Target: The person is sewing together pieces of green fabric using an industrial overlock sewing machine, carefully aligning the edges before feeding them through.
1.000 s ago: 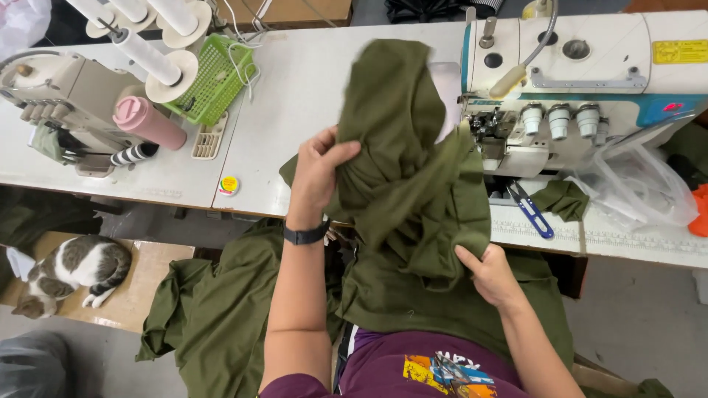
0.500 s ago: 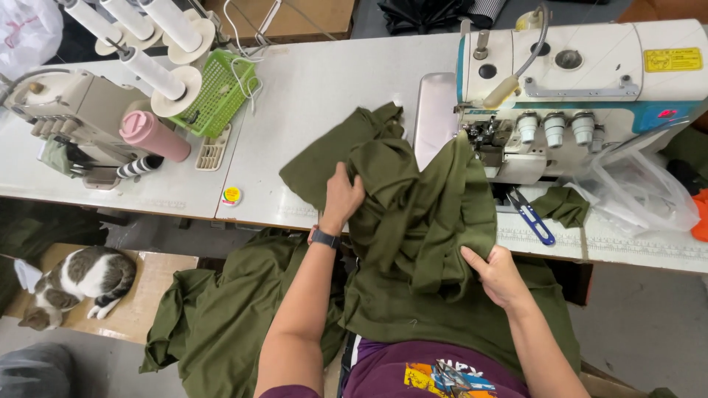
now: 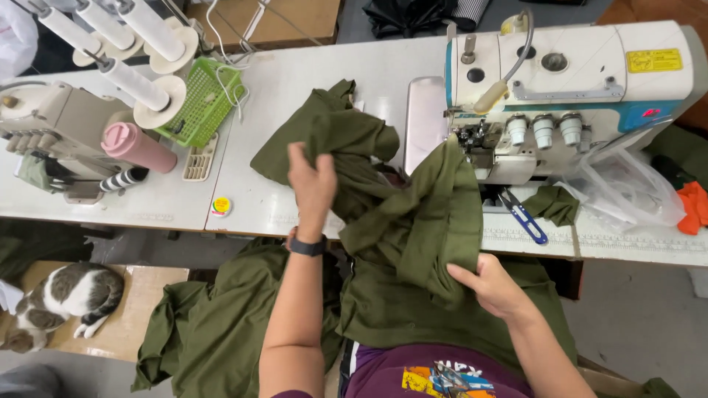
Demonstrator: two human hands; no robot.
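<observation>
olive-green cloth (image 3: 413, 221) is lying bunched over the front edge of the white counter (image 3: 295, 88) and spilling down into the person's lap, with more of it hanging toward the floor on the left. left hand (image 3: 311, 184) is reaching forward over the counter, its fingers (image 3: 299, 156) closing on a raised fold of the cloth near the heap's left side; a dark band (image 3: 307, 246) is sitting on that wrist. right hand (image 3: 493, 287) is staying low near the counter's edge, fingers (image 3: 461, 274) gripping the lower hem of a tall fold that is standing up between the two hands. the top of that fold is lying just beside the needle area of the white and blue sewing machine (image 3: 568, 81), which is standing at the right of the counter.

blue-handled snips (image 3: 522, 215) are lying just in front of the machine, beside a small scrap of the same green cloth (image 3: 554, 203). a clear plastic bag (image 3: 627, 191) is lying to the right of them, with something orange (image 3: 692, 208) at the far edge. on the left of the counter a green plastic basket (image 3: 200, 103) is sitting near white thread cones (image 3: 140, 88), a pink tumbler (image 3: 136, 147) is lying on its side against a second grey machine (image 3: 51, 129), and a small round yellow tin (image 3: 220, 206) is resting near the front edge. down on the floor at the left, a grey and white cat (image 3: 63, 298) is curling up on a piece of cardboard (image 3: 129, 317).
</observation>
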